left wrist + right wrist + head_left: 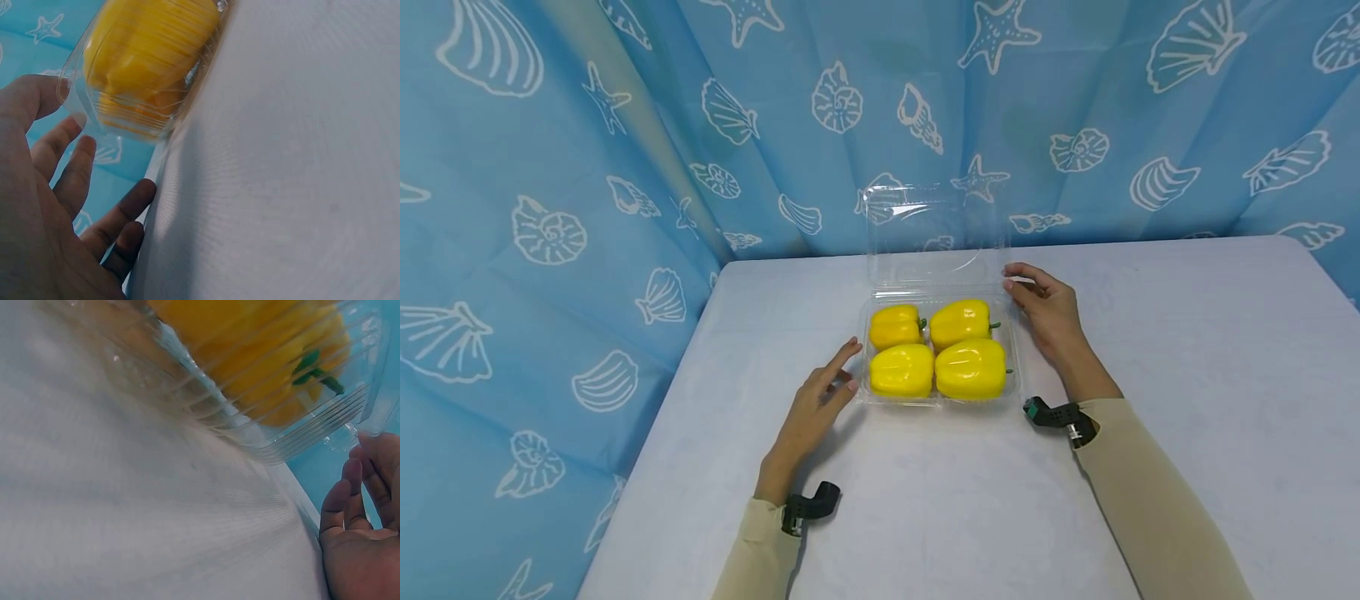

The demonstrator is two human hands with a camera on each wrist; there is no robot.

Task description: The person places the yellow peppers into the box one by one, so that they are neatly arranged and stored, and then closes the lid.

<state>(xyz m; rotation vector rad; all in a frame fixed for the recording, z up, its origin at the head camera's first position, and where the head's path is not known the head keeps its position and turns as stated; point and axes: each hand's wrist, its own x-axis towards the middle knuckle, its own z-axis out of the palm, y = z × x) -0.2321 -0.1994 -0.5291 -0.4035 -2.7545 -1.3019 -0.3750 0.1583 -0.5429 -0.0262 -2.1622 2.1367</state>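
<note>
A clear plastic clamshell box (940, 403) lies on the table with its see-through lid (936, 267) raised at the back. Several yellow bell peppers (972, 370) with green stems fill the base in two rows. My left hand (811, 408) is at the box's left side, thumb and forefinger spread apart; the left wrist view shows them touching the clear rim (75, 78), other fingers loose. At the back right corner, my right hand (1048, 317) pinches the lid's lower right edge between thumb and fingertips. In the right wrist view, a pepper (262, 369) shows through the ribbed wall.
White cloth covers the table (1187, 350). Behind it and to the left hangs a blue curtain (917, 50) printed with white shells and starfish. A black wrist camera (812, 502) is strapped on the left arm, another camera (1052, 413) on the right.
</note>
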